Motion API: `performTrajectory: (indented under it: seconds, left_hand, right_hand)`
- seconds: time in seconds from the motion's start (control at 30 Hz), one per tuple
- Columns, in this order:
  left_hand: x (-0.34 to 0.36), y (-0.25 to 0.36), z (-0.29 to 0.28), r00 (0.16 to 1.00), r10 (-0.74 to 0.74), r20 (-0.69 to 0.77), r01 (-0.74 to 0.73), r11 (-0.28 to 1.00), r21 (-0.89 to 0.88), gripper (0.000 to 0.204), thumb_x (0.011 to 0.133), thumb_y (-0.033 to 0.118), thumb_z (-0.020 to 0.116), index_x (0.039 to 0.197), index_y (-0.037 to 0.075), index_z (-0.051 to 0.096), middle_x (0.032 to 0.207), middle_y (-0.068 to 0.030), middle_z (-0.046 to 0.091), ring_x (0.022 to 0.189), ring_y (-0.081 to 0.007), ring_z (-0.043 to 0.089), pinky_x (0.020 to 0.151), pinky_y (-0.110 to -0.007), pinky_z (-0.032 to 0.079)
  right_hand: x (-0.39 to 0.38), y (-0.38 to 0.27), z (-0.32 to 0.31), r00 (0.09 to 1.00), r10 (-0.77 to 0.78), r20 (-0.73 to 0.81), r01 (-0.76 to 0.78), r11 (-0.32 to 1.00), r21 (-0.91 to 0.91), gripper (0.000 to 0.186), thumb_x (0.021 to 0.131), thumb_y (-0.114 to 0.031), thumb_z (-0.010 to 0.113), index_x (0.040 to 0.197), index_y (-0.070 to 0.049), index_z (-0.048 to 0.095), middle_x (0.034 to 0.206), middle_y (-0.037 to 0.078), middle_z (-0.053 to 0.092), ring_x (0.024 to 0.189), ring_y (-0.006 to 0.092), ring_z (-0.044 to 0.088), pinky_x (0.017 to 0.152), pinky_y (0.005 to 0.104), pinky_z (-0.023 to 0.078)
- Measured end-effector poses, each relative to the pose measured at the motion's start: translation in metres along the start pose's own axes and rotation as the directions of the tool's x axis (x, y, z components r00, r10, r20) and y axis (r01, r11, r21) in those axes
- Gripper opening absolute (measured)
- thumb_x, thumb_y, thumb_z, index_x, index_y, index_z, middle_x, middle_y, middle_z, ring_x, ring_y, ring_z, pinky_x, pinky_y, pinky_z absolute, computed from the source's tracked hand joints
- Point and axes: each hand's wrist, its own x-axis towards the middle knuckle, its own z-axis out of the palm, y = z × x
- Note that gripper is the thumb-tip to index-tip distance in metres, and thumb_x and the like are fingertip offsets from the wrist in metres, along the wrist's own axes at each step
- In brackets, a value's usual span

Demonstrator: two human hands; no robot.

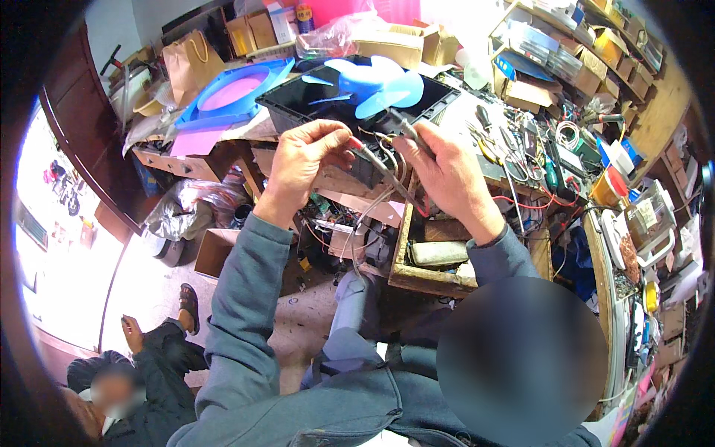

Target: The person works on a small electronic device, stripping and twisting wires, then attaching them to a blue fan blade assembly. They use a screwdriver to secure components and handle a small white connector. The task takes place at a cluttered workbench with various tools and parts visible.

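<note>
Upper left of the frame: I note a brown paper bag [183,71] with a looped handle. Upper centre: an open cardboard box [389,49]. Left of centre, I record plastic bags [186,212] near an open carton [216,253]. Right edge: a clear container [649,216] with a white handle. Lower left: a person [160,391] wearing a dark jacket and a sandal [188,309].

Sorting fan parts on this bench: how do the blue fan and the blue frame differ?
Shape: the blue fan has separate blades spreading from a hub; the blue frame surrounds a round opening.
Shade: the fan is lighter blue, the frame deeper.
Place: the fan shows over the black crate, just above the right hand; the frame lies left of the crate.
Shared: both blue.
</note>
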Motion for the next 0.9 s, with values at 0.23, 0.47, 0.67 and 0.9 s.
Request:
performTrajectory:
  seconds: [0.23, 0.47, 0.67, 0.9]
  left_hand:
    - [0.005, 0.012, 0.002, 0.991, -0.123, 0.061, 0.114, 0.984, 0.135, 0.022, 0.098, 0.016, 0.066, 0.114, 0.001, 0.071, 0.092, -0.0051, 0.073, 0.070, -0.0110, 0.066, 0.055, -0.025, 0.053]
    - [0.009, 0.005, -0.002, 0.994, -0.105, 0.040, 0.097, 0.981, 0.169, 0.016, 0.095, 0.011, 0.068, 0.107, 0.001, 0.072, 0.089, -0.0032, 0.072, 0.069, -0.0131, 0.069, 0.060, -0.025, 0.055]
    - [0.007, -0.004, 0.001, 0.997, -0.073, 0.004, 0.072, 0.990, 0.121, 0.018, 0.094, 0.011, 0.070, 0.108, -0.001, 0.072, 0.092, -0.0059, 0.073, 0.066, -0.0120, 0.065, 0.060, -0.024, 0.053]
    - [0.011, -0.011, 0.002, 0.998, -0.060, -0.019, 0.062, 0.992, 0.107, 0.018, 0.094, 0.011, 0.071, 0.108, 0.000, 0.072, 0.094, -0.0055, 0.074, 0.061, -0.0087, 0.061, 0.055, -0.022, 0.051]
  right_hand:
    - [0.041, 0.015, 0.018, 0.976, -0.218, -0.002, 0.218, 0.976, 0.020, 0.019, 0.085, -0.017, 0.071, 0.096, -0.002, 0.070, 0.084, 0.019, 0.065, 0.084, 0.0371, 0.065, 0.075, 0.0446, 0.050]
    - [0.059, 0.011, 0.031, 0.972, -0.154, 0.175, 0.163, 0.986, -0.038, 0.020, 0.080, -0.018, 0.072, 0.089, -0.001, 0.068, 0.082, 0.021, 0.065, 0.084, 0.0405, 0.066, 0.075, 0.0456, 0.052]
    - [0.059, 0.029, 0.043, 0.998, -0.016, 0.063, 0.006, 0.988, 0.152, 0.022, 0.082, -0.021, 0.074, 0.087, -0.001, 0.069, 0.078, 0.018, 0.067, 0.074, 0.0304, 0.067, 0.070, 0.0396, 0.051]
    - [0.050, 0.048, 0.036, 0.991, 0.047, 0.127, -0.097, 0.900, 0.425, 0.026, 0.087, -0.026, 0.075, 0.093, -0.001, 0.072, 0.075, 0.005, 0.067, 0.072, 0.0097, 0.059, 0.069, 0.0287, 0.049]
